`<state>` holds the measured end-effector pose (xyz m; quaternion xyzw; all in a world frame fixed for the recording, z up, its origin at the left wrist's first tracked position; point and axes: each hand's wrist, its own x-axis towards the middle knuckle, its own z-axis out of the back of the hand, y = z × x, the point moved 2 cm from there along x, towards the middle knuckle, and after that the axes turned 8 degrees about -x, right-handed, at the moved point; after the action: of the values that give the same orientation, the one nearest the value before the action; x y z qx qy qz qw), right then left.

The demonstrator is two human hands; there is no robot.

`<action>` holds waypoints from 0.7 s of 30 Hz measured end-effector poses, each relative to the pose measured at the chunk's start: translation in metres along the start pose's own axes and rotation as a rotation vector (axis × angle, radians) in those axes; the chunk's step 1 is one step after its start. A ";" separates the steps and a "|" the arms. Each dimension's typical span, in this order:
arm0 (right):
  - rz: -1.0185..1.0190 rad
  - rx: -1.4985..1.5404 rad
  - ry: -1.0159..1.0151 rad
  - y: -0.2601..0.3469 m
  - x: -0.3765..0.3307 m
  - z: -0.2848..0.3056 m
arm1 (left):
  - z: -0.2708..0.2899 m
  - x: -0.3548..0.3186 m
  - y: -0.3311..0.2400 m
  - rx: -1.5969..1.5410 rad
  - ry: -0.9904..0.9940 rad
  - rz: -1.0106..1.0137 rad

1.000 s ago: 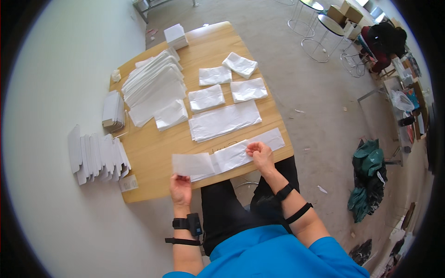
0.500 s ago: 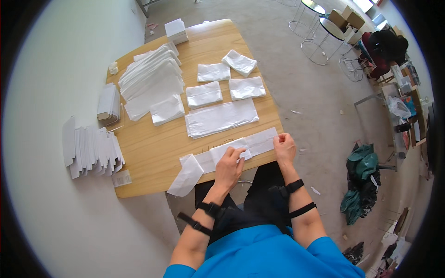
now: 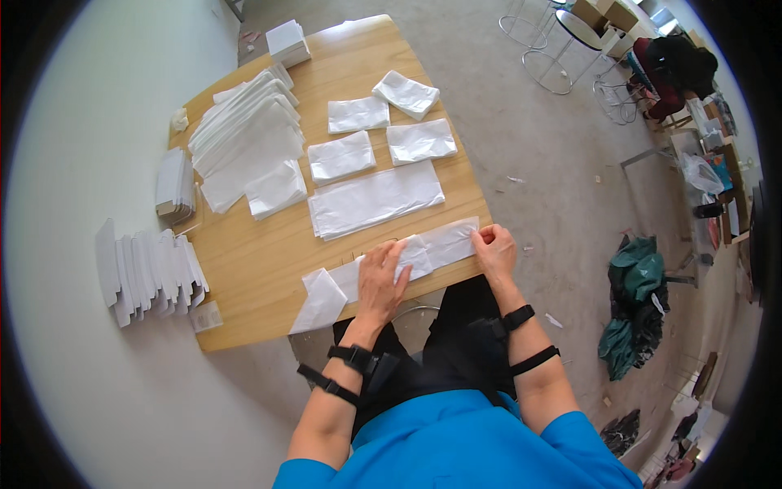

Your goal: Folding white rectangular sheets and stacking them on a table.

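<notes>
A long, thin white folded sheet lies along the near edge of the wooden table, a smaller white piece over its middle. My left hand rests on that middle with its fingers spread. At the sheet's right end, my right hand pinches the corner between thumb and fingers. The sheet's left end is folded over at a slant and reaches the table edge. Just beyond lies a wide stack of white folded sheets, with smaller folded white packets behind it.
A fanned pile of white sheets covers the table's left part. White card stacks and flat white box blanks stand along the left side. Green and black bags lie on the floor at right; a person bends farther back.
My left hand has shifted slightly left and flattened onto the sheet. The right hand has closed on the sheet's right end. The whole view has shifted a little.
</notes>
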<state>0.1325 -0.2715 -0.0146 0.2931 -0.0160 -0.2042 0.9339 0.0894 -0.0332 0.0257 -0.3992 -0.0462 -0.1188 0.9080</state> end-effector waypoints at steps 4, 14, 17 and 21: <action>-0.005 -0.006 -0.026 -0.002 0.002 0.000 | 0.023 -0.050 0.014 0.191 0.032 0.092; 0.046 -0.047 -0.053 0.002 -0.003 -0.002 | 0.022 -0.083 0.049 0.397 0.246 0.236; 0.047 -0.059 -0.066 0.000 -0.002 -0.003 | 0.021 -0.082 0.049 0.400 0.242 0.245; 0.047 -0.052 -0.061 -0.001 -0.001 -0.004 | 0.022 -0.082 0.046 0.417 0.241 0.264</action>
<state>0.1312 -0.2699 -0.0184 0.2618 -0.0462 -0.1914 0.9448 0.0222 0.0281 -0.0070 -0.1894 0.0913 -0.0342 0.9770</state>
